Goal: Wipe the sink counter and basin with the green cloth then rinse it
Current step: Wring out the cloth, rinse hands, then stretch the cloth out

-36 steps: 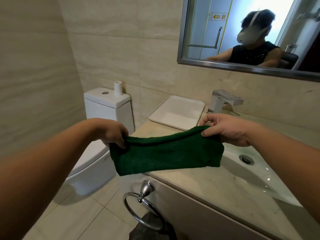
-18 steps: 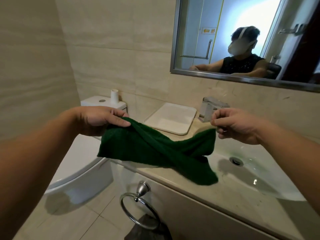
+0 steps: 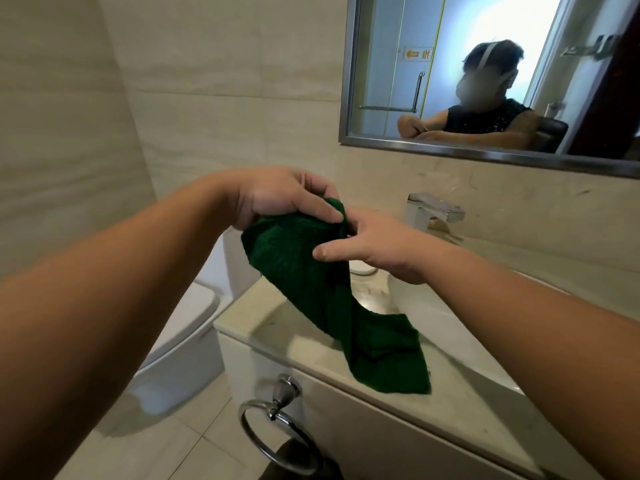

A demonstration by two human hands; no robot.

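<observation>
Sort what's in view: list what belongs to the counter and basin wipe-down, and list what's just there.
Belongs to the job:
green cloth, held up by the left hand, lower end draped on the counter
right hand, open beside the cloth
sink counter
basin
faucet

Just there:
toilet
towel ring
mirror

A bathroom is showing here: a white toilet is standing beside a stone sink counter with a chrome faucet, a wall mirror and a towel ring.
</observation>
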